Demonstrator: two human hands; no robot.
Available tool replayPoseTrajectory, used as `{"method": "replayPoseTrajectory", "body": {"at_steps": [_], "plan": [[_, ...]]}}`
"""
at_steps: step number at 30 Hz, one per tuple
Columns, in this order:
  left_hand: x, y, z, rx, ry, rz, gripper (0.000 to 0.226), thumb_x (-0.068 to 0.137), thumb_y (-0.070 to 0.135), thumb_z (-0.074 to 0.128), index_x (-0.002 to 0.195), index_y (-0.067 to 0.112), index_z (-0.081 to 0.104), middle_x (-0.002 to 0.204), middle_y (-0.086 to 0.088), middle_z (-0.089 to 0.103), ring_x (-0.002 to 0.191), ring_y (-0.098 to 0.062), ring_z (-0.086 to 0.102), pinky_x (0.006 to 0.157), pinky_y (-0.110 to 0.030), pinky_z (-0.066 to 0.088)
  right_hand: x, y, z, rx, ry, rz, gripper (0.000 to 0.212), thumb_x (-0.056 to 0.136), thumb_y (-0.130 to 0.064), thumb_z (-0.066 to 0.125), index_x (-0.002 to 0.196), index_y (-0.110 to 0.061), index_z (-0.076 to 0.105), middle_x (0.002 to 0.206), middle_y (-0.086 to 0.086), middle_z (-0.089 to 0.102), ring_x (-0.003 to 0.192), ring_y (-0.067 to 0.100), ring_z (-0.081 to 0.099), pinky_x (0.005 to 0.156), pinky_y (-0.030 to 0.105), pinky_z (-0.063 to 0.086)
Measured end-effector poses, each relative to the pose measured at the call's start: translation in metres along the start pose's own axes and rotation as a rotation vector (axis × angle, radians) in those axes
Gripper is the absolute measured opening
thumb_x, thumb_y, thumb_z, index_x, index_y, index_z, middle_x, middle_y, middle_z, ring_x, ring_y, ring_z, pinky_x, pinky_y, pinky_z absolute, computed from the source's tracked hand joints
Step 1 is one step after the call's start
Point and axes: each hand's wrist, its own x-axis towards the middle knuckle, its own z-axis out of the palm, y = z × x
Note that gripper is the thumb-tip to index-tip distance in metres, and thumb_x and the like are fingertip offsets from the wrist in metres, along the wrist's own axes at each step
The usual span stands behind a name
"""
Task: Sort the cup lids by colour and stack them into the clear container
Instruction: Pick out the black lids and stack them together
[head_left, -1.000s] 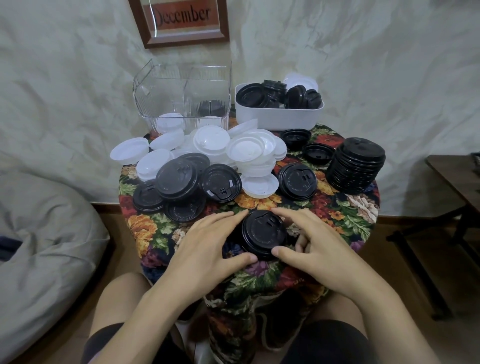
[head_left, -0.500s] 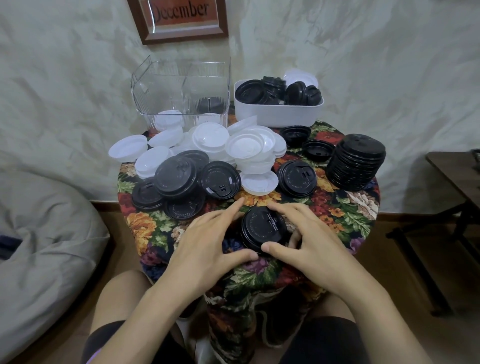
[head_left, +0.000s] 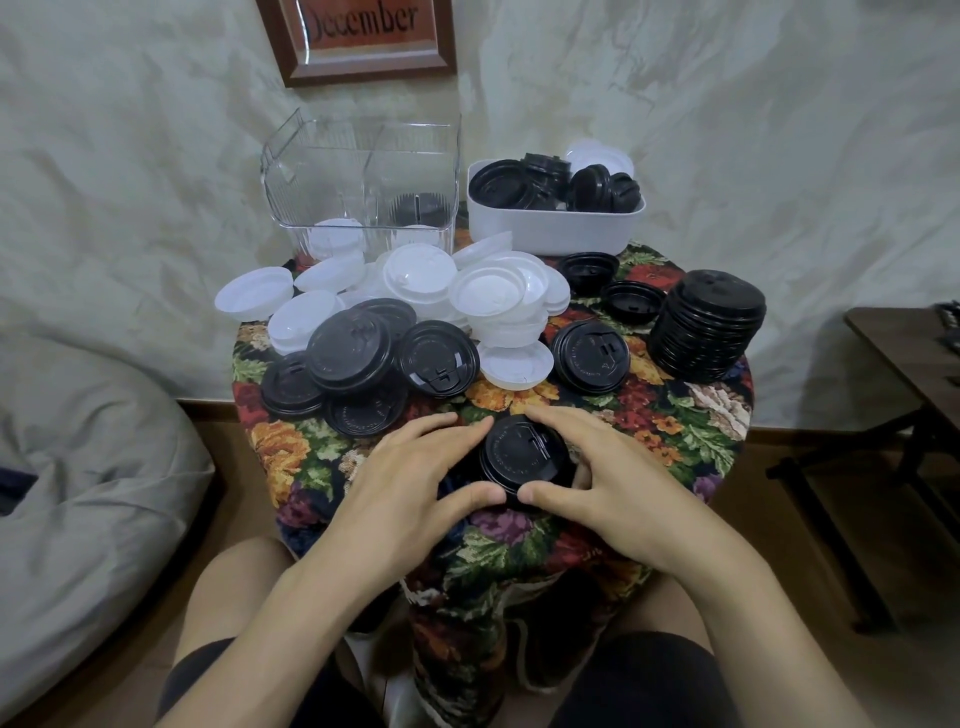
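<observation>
1. Pale marbled wall (head_left: 727, 156) stands behind a small round counter (head_left: 691, 415) covered with a flowered cloth, and a framed sign (head_left: 358, 36) reading "December" hangs on it. A grey cushion (head_left: 78, 467) lies on the floor at the left. A dark side table (head_left: 914, 353) stands at the right, apart from the counter.
2. Two boxes stand side by side at the back: one clear container (head_left: 363, 171) with a divider, and one white tub (head_left: 550, 234). The left compartment holds white lids low down and the right one holds black lids; I cannot count either. The tub holds a heap of black lids and one white lid.
3. A pile of white lids (head_left: 467, 296) lies in front of the boxes, too overlapped to count. Left of it are five loose black lids (head_left: 348, 353), overlapping. Right of it lies one single black lid (head_left: 589, 356), with two upturned black lids (head_left: 634, 301) behind it. One tall black stack (head_left: 709, 322) stands at the right.
4. The left hand (head_left: 415, 483) and the right hand (head_left: 613, 483) enclose a small black stack (head_left: 519, 452) near the front edge. Each grip is curved round its rim, with the thumbs on the near side and the index fingers on the far side.
5. One white lid at the far left hangs over the counter edge. The tall black stack is close to the right edge. Bare cloth shows between it and the right hand.
</observation>
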Motion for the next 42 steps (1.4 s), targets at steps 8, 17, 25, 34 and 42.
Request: {"method": "replayPoseTrajectory", "body": {"at_steps": [8, 17, 25, 34, 42], "plan": [[0.002, 0.007, 0.002, 0.089, 0.012, 0.022, 0.102, 0.072, 0.096, 0.038, 0.154, 0.035, 0.043, 0.155, 0.022, 0.040, 0.148, -0.004, 0.027, 0.123, -0.035, 0.026, 0.002, 0.005, -0.002, 0.011, -0.033, 0.002, 0.077, 0.086, -0.055, 0.074, 0.153, -0.050, 0.034, 0.145, -0.033, 0.038, 0.081, 0.007, 0.059, 0.087, 0.032, 0.051], [-0.001, 0.011, -0.003, 0.010, 0.031, -0.004, 0.087, 0.078, 0.093, 0.042, 0.154, 0.050, 0.036, 0.137, 0.044, 0.030, 0.145, 0.010, 0.021, 0.121, -0.030, 0.024, 0.003, 0.014, -0.001, 0.390, 0.057, 0.028, 0.078, 0.081, -0.040, 0.085, 0.147, -0.052, 0.044, 0.126, -0.024, 0.065, 0.065, 0.009, 0.058, 0.063, 0.030, 0.053], [-0.004, 0.016, -0.003, -0.033, 0.090, -0.025, 0.081, 0.078, 0.083, 0.050, 0.151, 0.048, 0.042, 0.134, 0.042, 0.029, 0.139, 0.013, 0.025, 0.115, -0.022, 0.021, 0.038, 0.033, -0.026, -0.029, 0.469, 0.160, 0.078, 0.093, -0.044, 0.072, 0.158, -0.042, 0.029, 0.164, -0.011, 0.031, 0.128, 0.018, 0.054, 0.107, 0.048, 0.047], [-0.004, 0.015, -0.002, -0.032, 0.110, -0.054, 0.084, 0.079, 0.089, 0.046, 0.151, 0.046, 0.043, 0.137, 0.032, 0.042, 0.142, 0.000, 0.035, 0.115, -0.029, 0.031, 0.042, 0.026, -0.035, 0.051, 0.522, 0.150, 0.076, 0.089, -0.059, 0.070, 0.155, -0.038, 0.040, 0.151, -0.013, 0.049, 0.122, 0.012, 0.055, 0.102, 0.036, 0.047], [-0.003, 0.016, -0.001, -0.047, 0.120, -0.052, 0.089, 0.072, 0.090, 0.047, 0.147, 0.042, 0.051, 0.143, 0.016, 0.057, 0.138, -0.001, 0.039, 0.110, -0.027, 0.034, -0.006, 0.001, -0.012, 0.119, 0.154, 0.039, 0.069, 0.073, -0.075, 0.070, 0.137, -0.057, 0.054, 0.121, -0.029, 0.058, 0.078, -0.002, 0.057, 0.075, 0.022, 0.044]]}}
